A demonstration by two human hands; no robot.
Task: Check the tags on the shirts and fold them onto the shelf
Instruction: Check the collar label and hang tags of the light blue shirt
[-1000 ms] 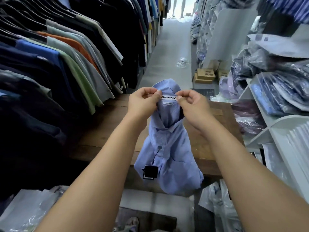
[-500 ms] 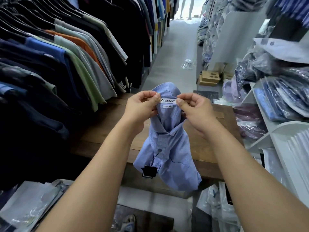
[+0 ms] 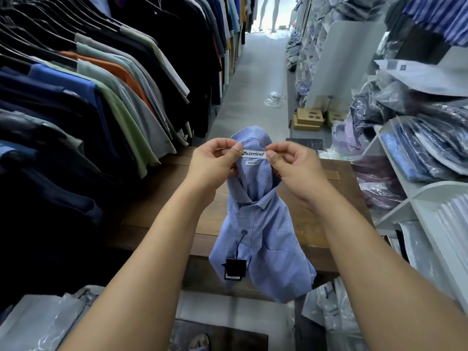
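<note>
You've got the light blue shirt [image 3: 258, 239] held up by the collar above the wooden table [image 3: 162, 219], its body hanging over the table's near edge. Left hand [image 3: 215, 163] pinches the collar at one end of the white brand label [image 3: 254, 154], right hand [image 3: 293, 165] pinches the other end; both closed on the fabric, label stretched flat between the thumbs. A smaller size label sits just under it, text too small to read in full. Black hang tag [image 3: 234, 268] dangles on a cord from the shirt front. Left of the table: a rack of hanging shirts [image 3: 101, 97], dark, green, orange. Right of the table: white shelves [image 3: 415, 196] stacked with bagged shirts [image 3: 430, 148]. Beyond the table a grey floor aisle [image 3: 255, 79] runs away, cardboard boxes [image 3: 309, 119] at its right side. Plastic bags [image 3: 326, 307] lie below the table's near edge.
</note>
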